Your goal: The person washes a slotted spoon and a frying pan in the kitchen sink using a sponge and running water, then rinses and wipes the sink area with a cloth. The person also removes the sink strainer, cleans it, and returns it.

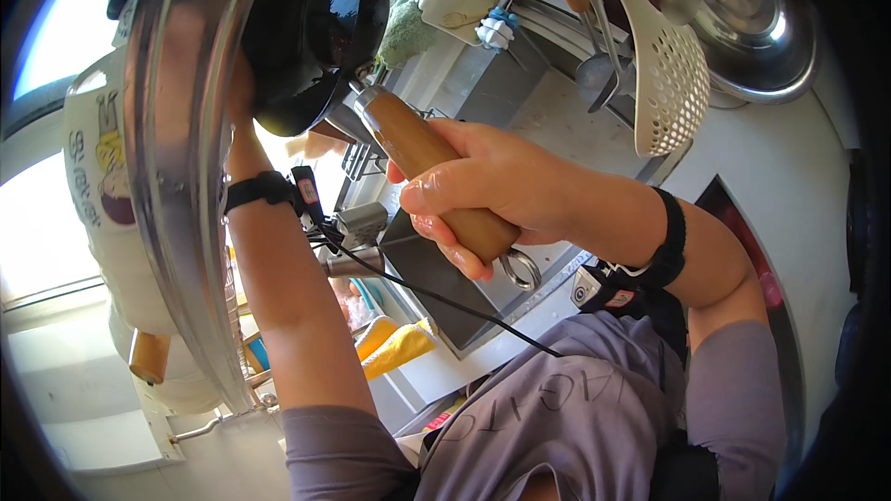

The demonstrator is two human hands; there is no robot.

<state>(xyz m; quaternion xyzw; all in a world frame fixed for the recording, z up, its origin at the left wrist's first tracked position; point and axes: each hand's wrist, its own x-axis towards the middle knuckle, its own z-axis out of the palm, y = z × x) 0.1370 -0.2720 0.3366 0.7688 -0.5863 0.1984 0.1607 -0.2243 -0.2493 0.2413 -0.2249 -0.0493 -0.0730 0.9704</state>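
My right hand, wet, is closed around the wooden handle of a glossy black pan, which is tilted at the upper left. A metal hanging ring shows at the handle's end. My left arm reaches up the left side, and my left hand is a blur behind curved, transparent-looking bands, close to the pan's left side. Its fingers and any grip cannot be made out. Beyond my right hand lies a stainless-steel sink basin.
A perforated beige skimmer and other utensils hang at the upper right, beside a metal bowl. A green cloth and a whitish board lie beyond the sink. A yellow cloth and a black cable are nearer.
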